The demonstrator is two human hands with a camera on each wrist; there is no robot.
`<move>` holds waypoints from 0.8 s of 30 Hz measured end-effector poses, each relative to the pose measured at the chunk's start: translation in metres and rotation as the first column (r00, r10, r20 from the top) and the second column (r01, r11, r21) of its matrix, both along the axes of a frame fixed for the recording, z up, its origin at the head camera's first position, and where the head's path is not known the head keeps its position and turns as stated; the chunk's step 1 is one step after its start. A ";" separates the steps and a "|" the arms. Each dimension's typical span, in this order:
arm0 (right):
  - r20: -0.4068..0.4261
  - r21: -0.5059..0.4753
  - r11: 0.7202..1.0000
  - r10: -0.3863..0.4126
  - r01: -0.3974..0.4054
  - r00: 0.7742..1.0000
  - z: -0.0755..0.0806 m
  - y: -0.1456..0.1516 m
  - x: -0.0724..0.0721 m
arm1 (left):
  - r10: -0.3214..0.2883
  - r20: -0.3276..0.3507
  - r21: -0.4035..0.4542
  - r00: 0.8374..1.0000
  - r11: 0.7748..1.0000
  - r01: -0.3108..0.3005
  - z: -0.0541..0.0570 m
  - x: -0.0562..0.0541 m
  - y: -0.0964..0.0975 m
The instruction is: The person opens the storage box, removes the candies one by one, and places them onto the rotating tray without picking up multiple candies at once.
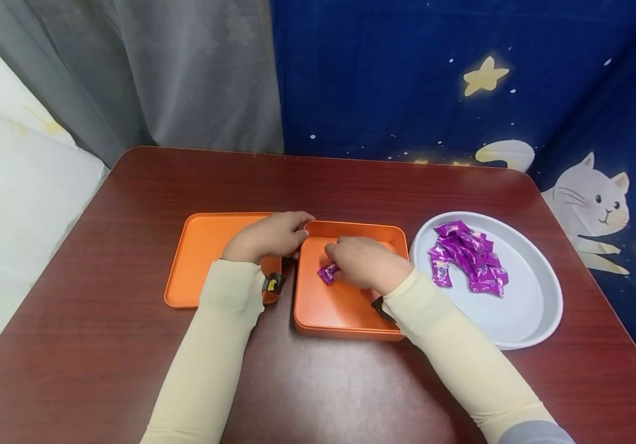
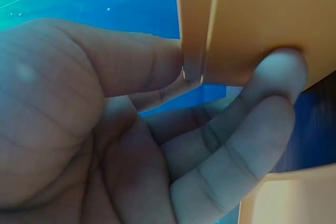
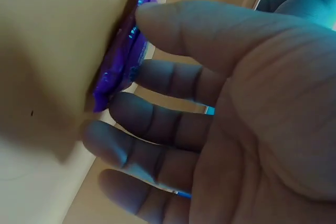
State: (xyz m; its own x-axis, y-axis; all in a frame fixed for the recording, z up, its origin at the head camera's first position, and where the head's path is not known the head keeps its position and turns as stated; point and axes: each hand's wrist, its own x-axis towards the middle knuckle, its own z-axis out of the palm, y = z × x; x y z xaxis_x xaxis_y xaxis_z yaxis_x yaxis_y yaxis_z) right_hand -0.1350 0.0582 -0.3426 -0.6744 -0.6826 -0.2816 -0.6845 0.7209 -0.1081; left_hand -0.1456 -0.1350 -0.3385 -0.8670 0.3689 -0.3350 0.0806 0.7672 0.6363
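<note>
Inside the orange box (image 1: 346, 311), my right hand (image 1: 370, 265) pinches a purple wrapped candy (image 1: 327, 273) between thumb and fingers. In the right wrist view, the candy (image 3: 123, 56) lies against the box floor (image 3: 47, 77), with the thumb on one side and fingertips on the other. My left hand (image 1: 268, 235) grips the box's upper left corner. The left wrist view has the thumb at the rim and fingertips pressing the outer wall (image 2: 262, 14). Right of the box, a pale round tray (image 1: 529, 314) holds a pile of purple candies (image 1: 470, 256).
An orange lid (image 1: 190, 271) lies flat left of the box, partly under my left forearm. All of it stands on a dark red-brown table (image 1: 101, 345). Grey and blue curtains (image 1: 379, 80) hang behind the table's far edge.
</note>
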 end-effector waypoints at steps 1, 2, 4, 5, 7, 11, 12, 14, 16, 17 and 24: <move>0.000 0.002 1.000 -0.005 0.005 1.000 0.000 0.000 0.000 | 0.002 0.001 0.000 1.000 1.000 -0.002 0.000 0.000 0.000; -0.006 0.003 1.000 -0.004 0.004 1.000 0.001 0.001 0.001 | 0.004 0.002 0.000 1.000 1.000 -0.004 0.000 0.000 0.000; -0.018 -0.013 1.000 0.008 -0.009 1.000 0.001 0.001 0.001 | 0.008 0.004 0.002 1.000 1.000 -0.008 0.000 -0.001 0.000; -0.026 -0.028 0.999 0.022 -0.023 0.999 0.001 0.001 0.001 | 0.008 0.004 0.003 1.000 1.000 -0.008 0.000 -0.001 0.000; -0.041 -0.055 0.996 0.061 -0.064 0.997 0.001 0.001 0.000 | 0.008 0.002 0.001 1.000 1.000 -0.008 0.001 -0.001 0.000; -0.040 -0.084 0.989 0.123 -0.126 0.992 0.000 0.000 -0.001 | 0.002 -0.001 -0.007 1.000 1.000 -0.002 0.003 0.000 0.001; -0.038 -0.079 0.988 0.129 -0.132 0.991 -0.001 0.000 -0.002 | 0.003 -0.002 -0.009 1.000 1.000 -0.003 0.003 0.000 0.002; -0.032 -0.071 0.988 0.132 -0.134 0.991 -0.003 0.000 -0.002 | 0.003 -0.005 -0.011 1.000 1.000 -0.003 0.003 0.000 0.002; -0.028 -0.065 0.989 0.134 -0.136 0.991 -0.005 0.000 -0.004 | 0.001 -0.010 -0.015 1.000 1.000 -0.001 0.002 0.000 0.003; -0.028 -0.063 0.989 0.133 -0.134 0.991 -0.006 0.000 -0.004 | 0.000 -0.015 -0.017 1.000 1.000 0.000 0.002 0.000 0.002; -0.043 -0.071 0.987 0.145 -0.148 0.989 -0.008 0.000 -0.004 | -0.015 -0.040 -0.033 0.999 0.999 0.014 0.003 0.001 0.002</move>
State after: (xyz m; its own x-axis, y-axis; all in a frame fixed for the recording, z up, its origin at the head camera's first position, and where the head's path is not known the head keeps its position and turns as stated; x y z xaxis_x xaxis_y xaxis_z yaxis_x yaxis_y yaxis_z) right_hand -0.1392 0.0580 -0.3504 -0.5749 -0.7925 -0.2035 -0.7865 0.6038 -0.1296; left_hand -0.1447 -0.1331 -0.3356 -0.8745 0.3709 -0.3125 0.1168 0.7864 0.6066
